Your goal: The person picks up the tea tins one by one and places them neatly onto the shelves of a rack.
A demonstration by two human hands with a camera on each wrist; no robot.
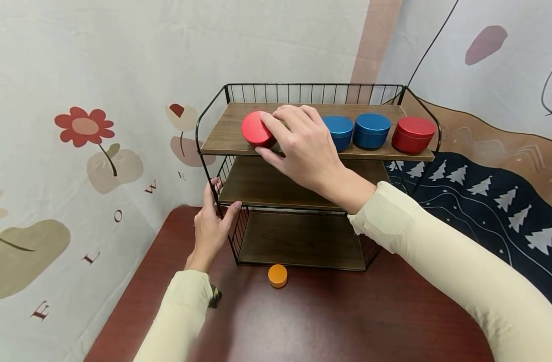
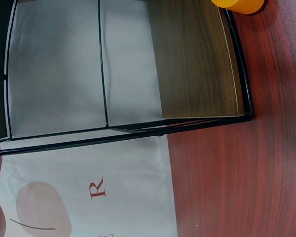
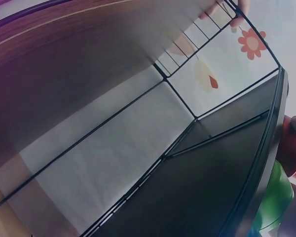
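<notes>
On the left part of the top shelf is a round red tin (image 1: pixel 255 129), its lid tilted toward the head camera. My right hand (image 1: pixel 303 146) grips this tin between thumb and fingers. A green tin (image 3: pixel 274 200) shows beside it in the right wrist view, mostly hidden by the hand in the head view. My left hand (image 1: pixel 211 223) holds the left side of the black wire rack (image 1: pixel 276 186), thumb in front at the middle shelf and fingers around the frame.
Farther right along the top shelf stand two blue tins (image 1: pixel 372 130) and another red tin (image 1: pixel 414 134). An orange tin (image 1: pixel 278 276) sits on the reddish-brown table (image 1: pixel 348 311) before the rack. Printed cloth (image 1: pixel 122 60) hangs behind.
</notes>
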